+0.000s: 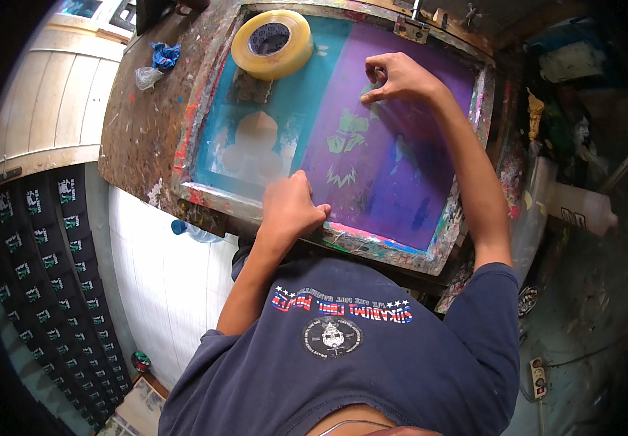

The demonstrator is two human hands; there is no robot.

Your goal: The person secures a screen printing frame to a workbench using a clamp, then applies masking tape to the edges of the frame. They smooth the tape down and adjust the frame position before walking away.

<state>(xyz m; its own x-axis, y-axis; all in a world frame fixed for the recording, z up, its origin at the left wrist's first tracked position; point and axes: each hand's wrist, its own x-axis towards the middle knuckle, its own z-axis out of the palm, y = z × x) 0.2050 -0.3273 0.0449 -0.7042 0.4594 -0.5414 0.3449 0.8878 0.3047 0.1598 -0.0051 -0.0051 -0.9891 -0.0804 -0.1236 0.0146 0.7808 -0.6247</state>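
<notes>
A screen-printing screen (pixel 205 156) lies on the bench, its mesh teal on the left and purple on the right. Pale green stencil shapes (pixel 348 131) show in the purple part. Above these, my right hand (pixel 401 76) is closed in a pinch, thumb and index finger close together; whatever is between them is too small to make out. My left hand (pixel 290 206) is closed over the near rail of the frame, with its fingers curled and their contents hidden. On the far left of the mesh rests a roll of clear yellowish tape (pixel 292 54).
Metal hinge clamps (pixel 411 29) hold the frame's far side. Crumpled blue plastic (pixel 165 55) and a clear scrap (pixel 147 77) lie on the paint-stained bench (pixel 128 131). A blue-capped bottle (pixel 196 231) is below. Printed black sheets (pixel 52 254) hang at left; a whitish bottle (pixel 582 208) is at right.
</notes>
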